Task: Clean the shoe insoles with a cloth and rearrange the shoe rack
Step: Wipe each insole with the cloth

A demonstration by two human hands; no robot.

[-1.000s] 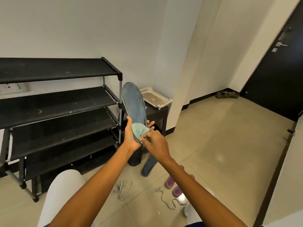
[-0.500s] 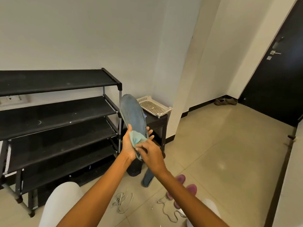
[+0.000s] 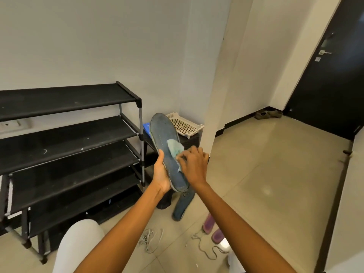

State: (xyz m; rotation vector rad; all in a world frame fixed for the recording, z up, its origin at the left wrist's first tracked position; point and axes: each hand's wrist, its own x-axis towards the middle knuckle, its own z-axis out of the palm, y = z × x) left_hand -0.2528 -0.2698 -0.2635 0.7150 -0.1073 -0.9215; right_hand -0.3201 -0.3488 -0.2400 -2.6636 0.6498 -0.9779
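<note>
A: Hands first?
B: Left hand (image 3: 162, 175) grips the blue insole (image 3: 167, 150) from its left edge near the heel, thumb up along the rim, fingers hidden behind it. Insole stands tilted, toe end up, just right of the shoe rack (image 3: 69, 150).
A: Right one?
B: Right hand (image 3: 192, 166) has fingers curled on a light teal cloth (image 3: 175, 149), pressing it on the insole's face around the middle. Cloth pokes out above the knuckles.
A: Rack state?
B: Black, several fabric shelves on metal poles, against the wall. No shoes visible on the shelves in view.
A: Other stuff near the rack?
B: Right of the rack, a dark stool (image 3: 189, 140), mostly hidden by the insole, with a white perforated tray (image 3: 185, 125) on top. A bit of something blue (image 3: 146, 127) between rack and tray, can't tell what. Second blue insole (image 3: 182, 206) leans at the stool's foot, below the hands.
A: Floor?
B: Loose laces (image 3: 150, 240) in front of the rack, more laces (image 3: 204, 247) further right, touching a white shoe (image 3: 223, 246). Two purple insoles (image 3: 212, 229) beside that. Dark door (image 3: 334, 75) far right of the rack, a pair of shoes (image 3: 267, 114) at its base.
</note>
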